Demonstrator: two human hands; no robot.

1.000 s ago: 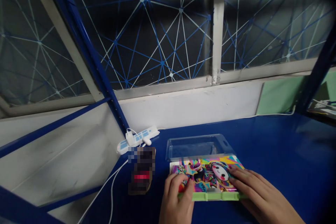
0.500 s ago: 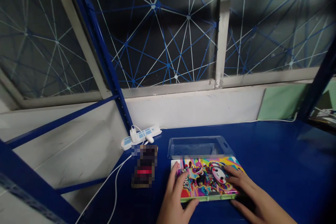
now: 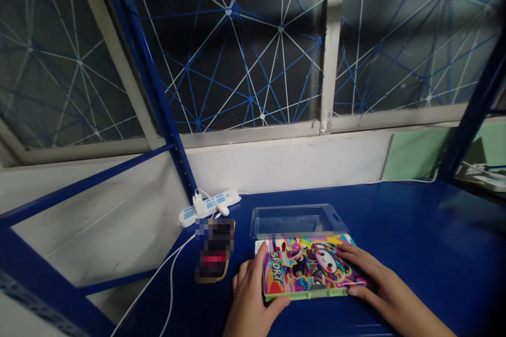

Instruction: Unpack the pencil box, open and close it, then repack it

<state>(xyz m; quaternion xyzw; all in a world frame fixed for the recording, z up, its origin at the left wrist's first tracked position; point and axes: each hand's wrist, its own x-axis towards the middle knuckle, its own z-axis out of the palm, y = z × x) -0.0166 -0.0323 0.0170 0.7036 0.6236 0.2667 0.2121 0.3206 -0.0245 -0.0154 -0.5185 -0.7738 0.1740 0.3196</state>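
On my feed the printed case (image 3: 304,271) lies flat-looking between the two hands, SPORT lettering towards its left end and a round white cartoon face towards its right. I have the left hand (image 3: 253,295) at the left end: the forefinger runs along that side up to the back corner, and the thumb reaches round to the green front edge. Its grip is wide, thumb and forefinger spread across the corner they hold. I have the right hand (image 3: 379,276) at the other end, fingers over the right part of the top and thumb at the front right corner, so that grip is on the case too. I cannot tell how firmly either one presses, or whether the case is lifted at all. A pale strip shows at the back left corner; I cannot tell if it belongs to the case. Just behind, I see a clear plastic tray (image 3: 336,224) on the blue table (image 3: 395,221). Off to the left of the left hand, I see a phone (image 3: 215,253) with a blurred-out screen, and beyond it a white power strip (image 3: 190,216) with white cables (image 3: 171,284) trailing towards me
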